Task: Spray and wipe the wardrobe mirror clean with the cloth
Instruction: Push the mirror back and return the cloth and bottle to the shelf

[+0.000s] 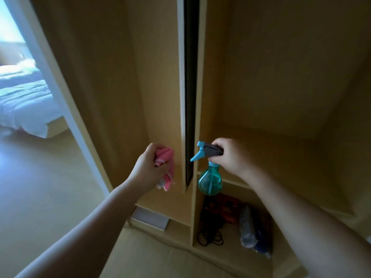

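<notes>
Counts:
- 2 hands: left hand (149,167), right hand (230,155).
- 1 pink cloth (165,157), left of centre.
- 1 teal spray bottle (209,180), right of centre.
- 1 wardrobe door (189,87), edge-on, centre.
- 1 bed (24,109), far left.
- Near right, wardrobe floor: 1 black cord tangle (210,235), 1 orange-red item (220,203), 1 blue plastic-wrapped bundle (253,233).
- 1 grey box (150,218), near, left of those.

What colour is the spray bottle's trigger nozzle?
Light blue, on the spray bottle held by the right hand; head view.
</notes>
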Demonstrator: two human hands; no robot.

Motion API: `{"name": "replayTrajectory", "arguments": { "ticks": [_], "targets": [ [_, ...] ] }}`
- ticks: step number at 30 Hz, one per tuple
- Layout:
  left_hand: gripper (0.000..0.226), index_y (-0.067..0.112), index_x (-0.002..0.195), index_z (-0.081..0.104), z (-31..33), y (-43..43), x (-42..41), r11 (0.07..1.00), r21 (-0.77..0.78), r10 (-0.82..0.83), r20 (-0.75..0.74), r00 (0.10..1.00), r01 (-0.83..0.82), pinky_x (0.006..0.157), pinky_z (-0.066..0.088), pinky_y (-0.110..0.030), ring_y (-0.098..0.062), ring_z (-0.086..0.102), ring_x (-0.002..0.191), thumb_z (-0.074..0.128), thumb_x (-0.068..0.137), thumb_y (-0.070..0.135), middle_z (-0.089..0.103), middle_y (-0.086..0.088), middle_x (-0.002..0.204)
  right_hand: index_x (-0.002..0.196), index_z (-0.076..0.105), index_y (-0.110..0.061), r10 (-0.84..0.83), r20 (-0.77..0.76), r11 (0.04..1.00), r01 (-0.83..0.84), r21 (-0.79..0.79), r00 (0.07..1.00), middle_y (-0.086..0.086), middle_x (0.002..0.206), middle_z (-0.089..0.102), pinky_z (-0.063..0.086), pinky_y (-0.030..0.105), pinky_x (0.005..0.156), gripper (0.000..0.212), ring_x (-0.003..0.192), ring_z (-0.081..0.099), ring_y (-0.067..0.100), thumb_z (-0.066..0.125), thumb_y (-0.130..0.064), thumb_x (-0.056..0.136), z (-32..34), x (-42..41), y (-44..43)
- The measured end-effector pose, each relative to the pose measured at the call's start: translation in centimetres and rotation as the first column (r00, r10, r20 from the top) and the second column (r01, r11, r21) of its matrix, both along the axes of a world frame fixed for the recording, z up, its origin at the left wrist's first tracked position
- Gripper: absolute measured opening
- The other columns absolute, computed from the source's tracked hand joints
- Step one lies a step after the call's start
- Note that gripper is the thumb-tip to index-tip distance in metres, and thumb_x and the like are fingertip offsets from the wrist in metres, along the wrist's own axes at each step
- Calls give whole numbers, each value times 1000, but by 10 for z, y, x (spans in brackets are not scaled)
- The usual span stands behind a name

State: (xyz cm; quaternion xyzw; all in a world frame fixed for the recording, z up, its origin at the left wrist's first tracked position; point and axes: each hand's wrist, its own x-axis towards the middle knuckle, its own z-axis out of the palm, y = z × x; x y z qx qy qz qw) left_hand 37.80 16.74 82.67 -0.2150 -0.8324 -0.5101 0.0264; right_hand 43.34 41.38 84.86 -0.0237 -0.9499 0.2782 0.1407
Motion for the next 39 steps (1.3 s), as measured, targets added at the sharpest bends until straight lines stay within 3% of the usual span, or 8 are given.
{"name": "replayTrajectory", "arguments": {
  "ticks": [6,9,15,20,25,32,36,39],
  "targets": [
    [34,27,108,51,-10,-121,-17,997,-23,78,9,997,-78,47,46,-9,11,60,70,68,82,14,61,11,87,87,64,-18,41,-29,997,-43,-68,999,-8,77,66,50,27,61,23,72,63,9,82,-22,72,-14,-29,-108],
    [33,24,111,52,-15,-158,-32,995,-26,98,12,995,-97,47,45,-7,11,59,71,68,83,15,60,12,87,87,64,-23,55,-36,998,-57,-41,998,-11,75,66,45,18,57,23,69,61,0,82,-29,73,-21,-45,-146],
    [33,30,110,51,-27,-187,-81,993,-56,106,34,994,-104,49,46,-9,0,60,77,68,85,17,58,13,94,85,66,-23,88,-30,991,-90,-96,996,-10,73,67,51,24,61,20,70,64,6,82,-24,73,-40,-92,-191],
    [34,24,114,51,-45,-200,-124,992,-105,73,44,996,-68,58,49,-15,-5,58,85,66,86,13,57,11,98,84,67,-22,97,-5,985,-97,-145,995,-9,74,69,53,28,63,16,71,65,8,80,-21,74,-62,-134,-205],
    [36,21,117,52,-64,-213,-166,989,-138,55,51,997,-47,60,50,-16,-4,57,85,66,86,13,55,14,97,82,68,-22,44,5,989,-43,-139,999,-11,69,65,46,24,58,14,67,61,6,79,-19,74,-79,-165,-221],
    [33,26,111,51,-101,-220,-227,985,-114,-116,103,988,128,50,45,-5,14,58,79,69,86,14,58,17,91,84,68,-12,-51,78,970,68,-232,996,-4,70,63,38,12,54,11,62,55,5,77,-10,77,-114,-191,-244],
    [38,32,110,49,-143,-222,-261,961,-119,-234,136,963,250,52,46,-6,12,57,84,70,84,13,57,17,96,82,66,-15,-148,104,952,170,-255,984,-5,71,62,40,9,55,15,62,55,-3,77,-6,77,-157,-197,-259],
    [40,33,110,48,-180,-225,-277,949,-113,-273,172,946,295,57,51,-13,1,62,83,68,84,10,59,15,96,84,67,-16,-214,147,948,242,-206,966,-5,74,65,44,17,56,13,69,59,4,78,-11,78,-194,-200,-268]
  ]
}}
